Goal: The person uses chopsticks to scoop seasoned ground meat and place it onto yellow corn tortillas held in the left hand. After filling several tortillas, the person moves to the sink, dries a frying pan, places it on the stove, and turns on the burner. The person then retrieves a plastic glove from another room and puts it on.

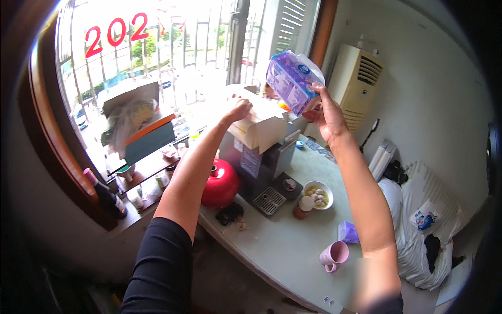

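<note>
My right hand (329,112) is raised, its fingers and thumb gripping the lower right end of a purple pack of tissues (294,83) in clear plastic wrap. The pack is tilted in the air. To its left, my left hand (240,110) is curled at the edge of an open cream cardboard box (253,133); glare from the window washes out its fingertips. This box rests on top of a dark grey coffee machine (251,170) with a drip tray. How much is inside the box cannot be seen.
On the table (272,251) are a red rounded container (219,183), a brown jar (303,208), a bowl of pale balls (318,195), a pink mug (333,255) and a small purple packet (348,232). A bottle (104,192) and a dark box (149,141) stand by the window.
</note>
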Tool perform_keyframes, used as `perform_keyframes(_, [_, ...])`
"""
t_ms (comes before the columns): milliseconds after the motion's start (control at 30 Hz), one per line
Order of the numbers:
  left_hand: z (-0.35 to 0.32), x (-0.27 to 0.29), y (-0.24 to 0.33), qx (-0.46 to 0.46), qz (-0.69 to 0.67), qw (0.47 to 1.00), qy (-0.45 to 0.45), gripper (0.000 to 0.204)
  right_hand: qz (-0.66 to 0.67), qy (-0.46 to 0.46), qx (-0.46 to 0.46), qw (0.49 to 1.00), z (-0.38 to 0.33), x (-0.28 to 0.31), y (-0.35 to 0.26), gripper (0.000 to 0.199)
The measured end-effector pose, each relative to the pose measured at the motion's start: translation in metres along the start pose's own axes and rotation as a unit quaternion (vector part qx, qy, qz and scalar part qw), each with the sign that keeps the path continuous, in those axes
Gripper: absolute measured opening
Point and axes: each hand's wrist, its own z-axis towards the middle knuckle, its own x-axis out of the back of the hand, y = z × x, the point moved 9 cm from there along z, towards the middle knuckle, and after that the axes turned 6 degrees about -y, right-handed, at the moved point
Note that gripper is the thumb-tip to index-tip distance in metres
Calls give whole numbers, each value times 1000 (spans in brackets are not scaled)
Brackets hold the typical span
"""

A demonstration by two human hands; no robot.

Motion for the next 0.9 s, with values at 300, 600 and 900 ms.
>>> perform_keyframes(300, [32,-40,-17,24,8,982,-186,29,15,17,-20,1000,-66,46,-15,45])
perform_keyframes(600, [30,-43,-24,82,-64,989,-106,27,30,40,-41,998,-84,72,-2,55])
perform_keyframes(900, [5,24,-62,252,-436,851,147,14,12,38,-40,998,-78,67,2,42])
